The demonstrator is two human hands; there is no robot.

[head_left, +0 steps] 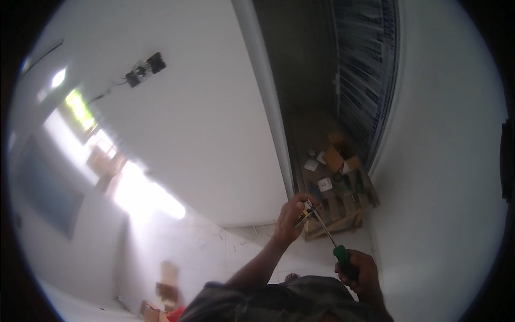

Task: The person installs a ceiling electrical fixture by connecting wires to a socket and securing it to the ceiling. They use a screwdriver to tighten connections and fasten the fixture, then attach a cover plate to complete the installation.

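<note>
My right hand (360, 272) is wrapped around the green handle of a screwdriver (340, 253). The thin shaft slants up and left, its tip meeting a small electrical fitting (306, 217) with pale, metallic and yellowish parts. Closed fingers of my left hand (290, 219) grip that fitting from the left side. Its exact kind is too small and partly covered by the fingers to make out.
Beyond my hands stands a low wooden stand (335, 217) bearing white plates (325, 184) and an open cardboard box (337, 155). Black electrical fittings (144, 70) sit in the white wall at upper left. A doorway edge (271, 102) rises ahead; another wall (445, 161) stands right.
</note>
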